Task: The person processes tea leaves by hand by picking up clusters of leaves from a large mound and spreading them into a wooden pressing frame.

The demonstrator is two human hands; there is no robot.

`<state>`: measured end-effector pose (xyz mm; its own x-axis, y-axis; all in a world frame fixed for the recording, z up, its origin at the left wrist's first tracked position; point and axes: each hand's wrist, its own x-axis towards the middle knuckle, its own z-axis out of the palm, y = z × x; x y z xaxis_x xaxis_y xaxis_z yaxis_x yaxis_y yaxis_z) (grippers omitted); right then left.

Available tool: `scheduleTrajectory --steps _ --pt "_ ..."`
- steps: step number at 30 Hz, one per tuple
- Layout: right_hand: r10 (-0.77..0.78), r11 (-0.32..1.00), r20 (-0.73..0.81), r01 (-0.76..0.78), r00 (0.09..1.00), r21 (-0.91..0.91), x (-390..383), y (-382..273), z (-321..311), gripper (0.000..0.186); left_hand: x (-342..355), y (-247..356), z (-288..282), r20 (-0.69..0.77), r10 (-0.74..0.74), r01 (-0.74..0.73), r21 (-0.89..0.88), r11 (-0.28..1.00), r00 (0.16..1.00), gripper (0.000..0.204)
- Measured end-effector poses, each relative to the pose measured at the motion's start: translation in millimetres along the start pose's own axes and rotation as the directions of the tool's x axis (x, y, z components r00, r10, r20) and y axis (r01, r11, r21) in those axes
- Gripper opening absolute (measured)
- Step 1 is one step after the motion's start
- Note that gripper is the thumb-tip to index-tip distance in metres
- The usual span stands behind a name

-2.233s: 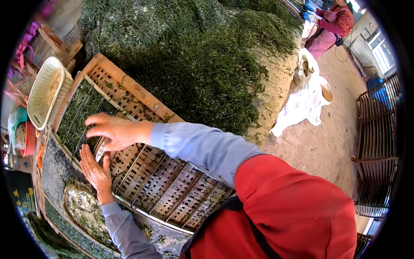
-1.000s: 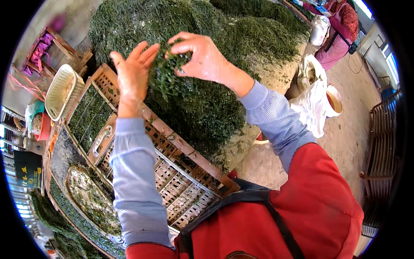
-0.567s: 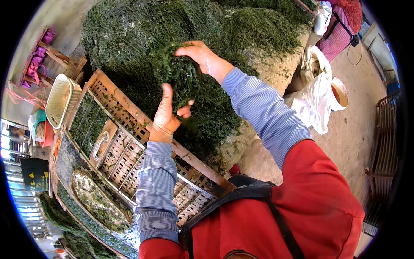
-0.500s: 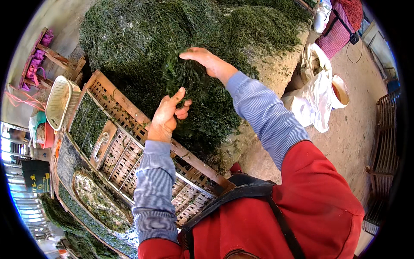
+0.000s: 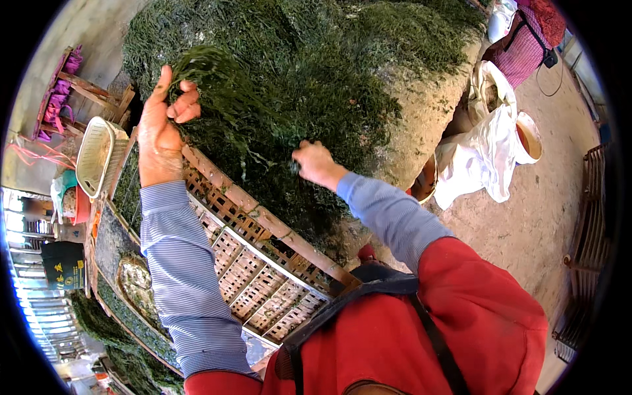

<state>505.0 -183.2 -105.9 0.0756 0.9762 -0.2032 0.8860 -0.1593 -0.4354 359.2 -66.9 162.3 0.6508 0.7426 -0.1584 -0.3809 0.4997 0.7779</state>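
Observation:
My left hand [image 5: 164, 122] is raised at the upper left, fingers curled round a loose clump of dark green seaweed [image 5: 204, 72] that spreads over the pile. My right hand [image 5: 315, 162] is in the centre, closed on some seaweed at the surface of the big seaweed pile [image 5: 355, 59]. Below the pile a slatted wooden frame with a metal rack [image 5: 257, 283] slopes down to the right, partly hidden by my left forearm, with bits of seaweed on it.
At the left are a cream plastic basket [image 5: 99, 151], a red tub [image 5: 80, 204] and a wooden stand [image 5: 99, 92]. At the right, white sacks [image 5: 480, 158], a bucket [image 5: 530, 135], stacked racks [image 5: 586, 250] on the floor. A co-worker in pink [image 5: 520, 52] stands at the upper right.
My hands have moved from together round one clump to apart: the left up and leftward with seaweed, the right down onto the pile. Earlier both hands were on the rack.

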Motion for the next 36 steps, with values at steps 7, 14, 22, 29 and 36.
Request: scheduleTrajectory --steps 7,14,22,29,36 --pt "-0.067 0.858 -0.504 0.308 0.861 0.411 -12.2 19.5 -58.6 0.047 6.4 -58.5 -78.6 -0.153 -0.171 0.166 -0.046 0.985 0.973 0.054" --pt "-0.165 0.747 -0.393 0.375 0.905 0.549 -52.4 -33.6 -168.7 0.035 -11.3 -95.0 -94.5 -0.195 -0.18 0.158 -0.122 0.98 0.964 0.027" --pt "-0.275 0.263 -0.498 0.562 0.823 0.784 -74.3 -104.9 -268.5 0.018 -26.8 -39.0 -0.5 -0.374 0.261 -0.2 0.193 0.96 0.89 0.024" --pt "0.078 0.148 -0.229 0.216 0.97 0.965 -15.9 -70.3 -243.0 0.06 -54.8 -120.7 17.7 -0.063 -0.031 0.04 0.142 0.989 0.998 0.039" --pt "0.044 0.915 -0.308 0.085 0.95 0.395 27.3 16.0 -128.4 0.046 -39.9 -131.4 -34.1 -0.078 -0.263 0.237 -0.252 0.938 0.962 0.012"
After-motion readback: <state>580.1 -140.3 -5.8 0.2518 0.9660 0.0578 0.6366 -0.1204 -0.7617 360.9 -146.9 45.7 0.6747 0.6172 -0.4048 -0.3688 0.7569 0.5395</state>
